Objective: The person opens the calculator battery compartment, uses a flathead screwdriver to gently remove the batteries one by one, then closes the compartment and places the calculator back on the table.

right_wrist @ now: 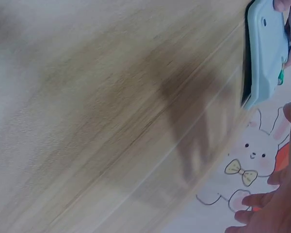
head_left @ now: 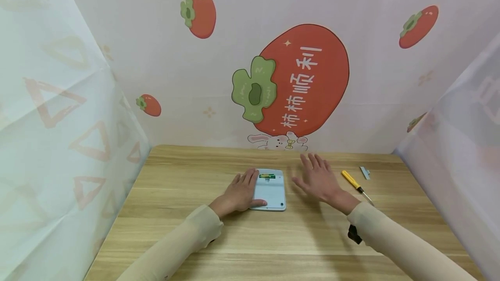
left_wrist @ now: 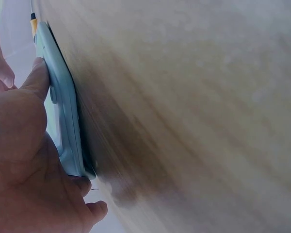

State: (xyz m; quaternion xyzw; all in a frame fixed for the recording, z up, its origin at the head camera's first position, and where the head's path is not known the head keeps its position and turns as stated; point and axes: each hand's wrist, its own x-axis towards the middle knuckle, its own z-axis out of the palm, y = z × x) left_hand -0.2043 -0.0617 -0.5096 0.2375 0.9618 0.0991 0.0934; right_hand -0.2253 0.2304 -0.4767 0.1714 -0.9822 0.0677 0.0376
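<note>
A pale blue tablet-shaped device (head_left: 269, 195) lies flat on the wooden table, its back facing up. Near its far end, a green and yellow battery (head_left: 267, 176) shows in a small recess. My left hand (head_left: 239, 192) holds the device along its left side. The thumb (left_wrist: 38, 80) lies on the casing while the other fingers reach toward the far end, partly hidden. To the right of the device, my right hand (head_left: 318, 181) hovers with fingers spread and nothing in it. Several of its fingers also show in the right wrist view.
A screwdriver (head_left: 350, 180) with a yellow handle lies right of my right hand. Beyond it is a small grey-blue cover piece (head_left: 365, 172). Printed cloth walls (head_left: 211, 77) stand at the table's back and sides.
</note>
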